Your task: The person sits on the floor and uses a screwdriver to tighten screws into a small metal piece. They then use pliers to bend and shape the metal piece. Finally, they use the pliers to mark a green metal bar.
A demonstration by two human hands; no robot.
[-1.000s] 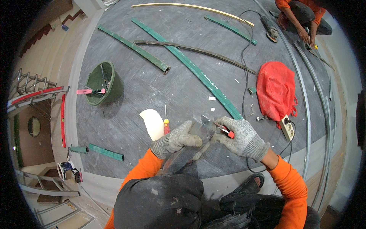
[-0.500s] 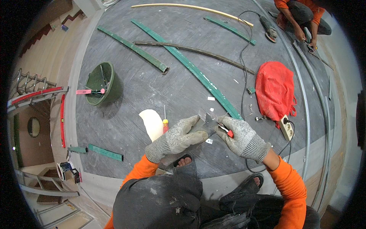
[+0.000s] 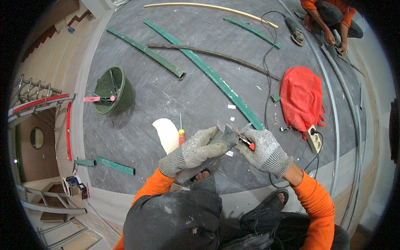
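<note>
In front of my knees, my gloved left hand (image 3: 202, 146) is closed around a short piece of grey metal (image 3: 228, 136) with folded edges. My right hand (image 3: 263, 151), gloved too, wraps a red-handled hand tool (image 3: 251, 145). The tool's metal part meets the right side of the grey piece; its exact kind is mostly covered by my fingers. Just beyond my left hand lie a screwdriver (image 3: 181, 134) with a yellow and red handle and a curved cream-coloured piece (image 3: 166, 134). Small white scraps (image 3: 231, 106) are scattered on the dark floor.
Green metal bars (image 3: 216, 81) lie across the floor ahead. To the left stands a green bucket (image 3: 127, 96) with tools. On the right are a red bag (image 3: 301, 98), a power strip (image 3: 313, 139), cables and an angle grinder (image 3: 295, 31). Another person (image 3: 331, 21) crouches far right.
The red-handled tool and my right hand have shifted very slightly against the grey metal piece. My left hand keeps its hold in nearly the same place.
</note>
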